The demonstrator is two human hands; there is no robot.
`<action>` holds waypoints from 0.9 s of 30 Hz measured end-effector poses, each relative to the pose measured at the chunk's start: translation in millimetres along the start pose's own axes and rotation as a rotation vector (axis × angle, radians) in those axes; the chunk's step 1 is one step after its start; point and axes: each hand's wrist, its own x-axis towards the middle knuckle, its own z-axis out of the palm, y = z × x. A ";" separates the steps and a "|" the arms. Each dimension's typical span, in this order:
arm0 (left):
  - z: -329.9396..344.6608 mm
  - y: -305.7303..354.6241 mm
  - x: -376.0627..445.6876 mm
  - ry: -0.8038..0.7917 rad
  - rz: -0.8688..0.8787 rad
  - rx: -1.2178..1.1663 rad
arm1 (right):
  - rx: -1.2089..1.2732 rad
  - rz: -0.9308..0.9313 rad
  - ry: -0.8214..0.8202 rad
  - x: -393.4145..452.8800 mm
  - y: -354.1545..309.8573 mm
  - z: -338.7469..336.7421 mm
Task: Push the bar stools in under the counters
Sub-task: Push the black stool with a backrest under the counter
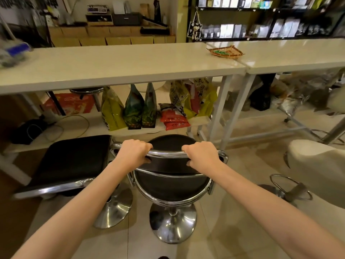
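A round black bar stool with a chrome backrest rail and a chrome disc base stands in front of the white counter. My left hand and my right hand both grip the chrome top rail of its backrest. To its left a square black bar stool stands on its own chrome base, its front part near the counter's lower shelf. A white stool is at the right, before the second white counter.
Several colourful bags and red packets stand on the low shelf under the counter. A black bag with cables lies at the left. A woven tray rests on the countertop. Another black stool shows beyond the counter. Shelves line the back wall.
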 end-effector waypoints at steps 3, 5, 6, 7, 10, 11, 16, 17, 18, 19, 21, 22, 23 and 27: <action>1.5 -5.5 17.0 0.004 -0.008 0.006 | -0.018 0.013 0.005 17.2 6.9 1.6; 2.7 -10.9 28.1 0.017 -0.014 0.003 | -0.026 0.010 0.012 31.1 11.7 3.3; 3.7 -14.2 33.9 0.022 -0.016 0.002 | -0.028 0.009 0.012 38.1 14.3 4.3; 4.9 -17.5 40.2 0.026 -0.016 -0.002 | -0.028 0.010 0.011 45.0 16.7 5.4; 9.6 -26.8 60.4 0.045 -0.006 -0.011 | -0.022 0.015 0.024 65.6 25.4 10.0; 11.2 -29.7 67.9 0.050 0.000 -0.013 | -0.021 0.017 0.028 72.4 28.6 11.3; 19.9 -47.2 104.2 0.074 0.028 0.001 | -0.032 0.015 0.039 107.1 41.6 17.0; 21.0 -52.6 111.1 0.079 0.029 -0.001 | -0.038 0.013 0.046 115.4 42.5 17.8; 22.1 -58.5 117.7 0.086 0.028 -0.001 | -0.045 0.013 0.050 124.5 43.5 18.1; 23.2 -64.2 124.5 0.091 0.026 -0.002 | -0.048 0.013 0.051 133.7 44.7 17.8; 25.2 -73.3 138.0 0.106 0.022 -0.003 | -0.050 0.011 0.060 151.4 49.3 16.6; 26.5 -76.7 144.9 0.116 0.024 0.000 | -0.051 0.014 0.060 159.2 52.4 16.2; 27.7 -78.9 151.7 0.123 0.026 0.002 | -0.052 0.019 0.057 165.6 55.8 16.2; 32.1 -88.0 176.8 0.129 0.038 -0.008 | -0.064 0.032 0.059 186.3 64.1 18.9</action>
